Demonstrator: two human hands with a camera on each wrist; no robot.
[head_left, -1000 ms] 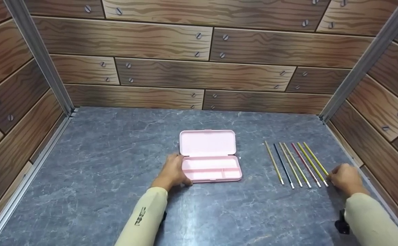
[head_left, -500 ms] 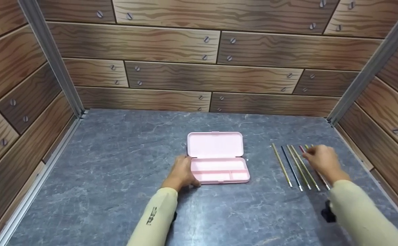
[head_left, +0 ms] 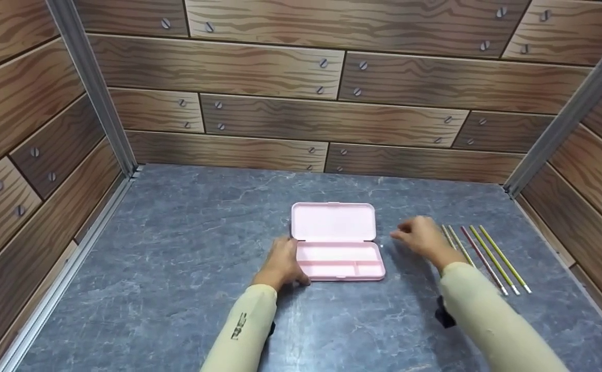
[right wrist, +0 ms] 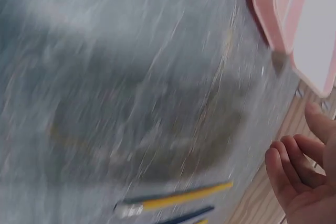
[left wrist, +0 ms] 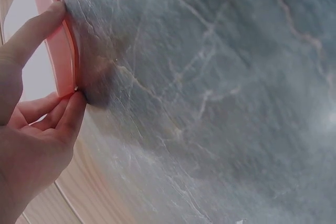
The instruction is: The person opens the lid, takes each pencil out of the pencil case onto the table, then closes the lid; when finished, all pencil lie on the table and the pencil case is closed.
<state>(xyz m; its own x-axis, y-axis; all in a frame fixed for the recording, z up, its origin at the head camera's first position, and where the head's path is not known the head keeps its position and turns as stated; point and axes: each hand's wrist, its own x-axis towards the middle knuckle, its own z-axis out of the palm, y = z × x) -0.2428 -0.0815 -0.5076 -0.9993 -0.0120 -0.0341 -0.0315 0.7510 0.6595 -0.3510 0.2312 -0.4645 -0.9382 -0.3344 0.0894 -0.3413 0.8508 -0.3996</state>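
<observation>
An opened pink pencil case (head_left: 333,222) lies on the grey marbled table, its lid laid back and its divided tray toward me. My left hand (head_left: 280,263) grips the case's left end, thumb at the front corner and fingers at the back edge. In the left wrist view its fingertips press the pink side wall (left wrist: 62,56). My right hand (head_left: 425,240) hovers between the case and a row of pencils, fingers loosely bent. In the right wrist view nothing lies between its thumb and fingers. A yellow pencil (right wrist: 181,199) and a dark blue pencil (right wrist: 186,216) lie beneath.
Several pencils lie side by side at the right, among them a red pencil (head_left: 483,260) and a yellow-striped pencil (head_left: 504,259). The right forearm hides others. Wood-patterned walls (head_left: 259,116) with metal corner posts (head_left: 99,98) enclose the table on three sides.
My right hand has swept left across the pencils, from their right end to near the case. The left hand keeps its grip on the case. The head view has turned slightly left.
</observation>
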